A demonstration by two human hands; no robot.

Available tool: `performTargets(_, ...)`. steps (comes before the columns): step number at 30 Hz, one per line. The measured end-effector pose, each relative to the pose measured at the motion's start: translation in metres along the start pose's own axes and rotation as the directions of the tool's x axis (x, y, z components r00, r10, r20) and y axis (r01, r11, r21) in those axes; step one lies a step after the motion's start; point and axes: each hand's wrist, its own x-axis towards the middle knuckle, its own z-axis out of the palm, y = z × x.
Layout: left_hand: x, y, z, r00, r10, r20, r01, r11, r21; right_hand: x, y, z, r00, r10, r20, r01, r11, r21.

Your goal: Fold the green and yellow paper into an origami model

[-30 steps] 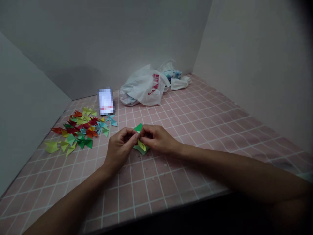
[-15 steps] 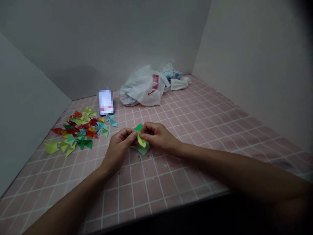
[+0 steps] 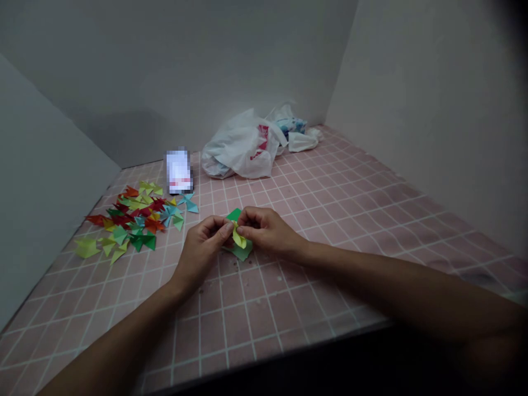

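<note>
A small folded yellow paper (image 3: 239,240) is pinched between my two hands over the table. My left hand (image 3: 208,236) grips its left side with thumb and fingers. From the right, my right hand (image 3: 264,228) pinches its upper edge, fingers curled. Beneath the hands lie green paper sheets (image 3: 243,253), partly covered by my fingers and the yellow piece. Off to the left, a pile of folded origami pieces (image 3: 142,240) in red, orange, yellow, green and light blue is spread on the table.
A phone with a lit, blurred screen (image 3: 179,171) stands behind the pile. Near the back wall lie a crumpled white plastic bag (image 3: 243,148) and a blue-patterned packet (image 3: 295,126). The pink tiled-pattern tablecloth (image 3: 247,324) ends at the front edge, with walls on three sides.
Both hands stay in nearly the same place with the yellow paper between them. Only slight finger movement shows; everything else is still.
</note>
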Motion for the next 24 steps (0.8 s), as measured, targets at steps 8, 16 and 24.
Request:
performTargets(8,-0.0012,-0.0025,0.0007,1.000,0.017,0.012,-0.017,0.998,0.054,0.0001,0.0011,-0.0019,0.998,-0.056,-0.041,0.053,0.996,-0.067)
performTargets(16,-0.0013,-0.0035,0.0026,0.998,-0.047,0.033,0.050,0.996,-0.076,-0.0002,-0.0002,-0.0009,0.996,-0.074,-0.049,0.070,0.994,-0.088)
performTargets(24,0.0002,-0.0065,0.0034,0.991,-0.128,0.045,0.135,0.972,-0.193,-0.0002,0.0031,-0.0014,0.996,-0.093,-0.012,0.092,0.992,-0.088)
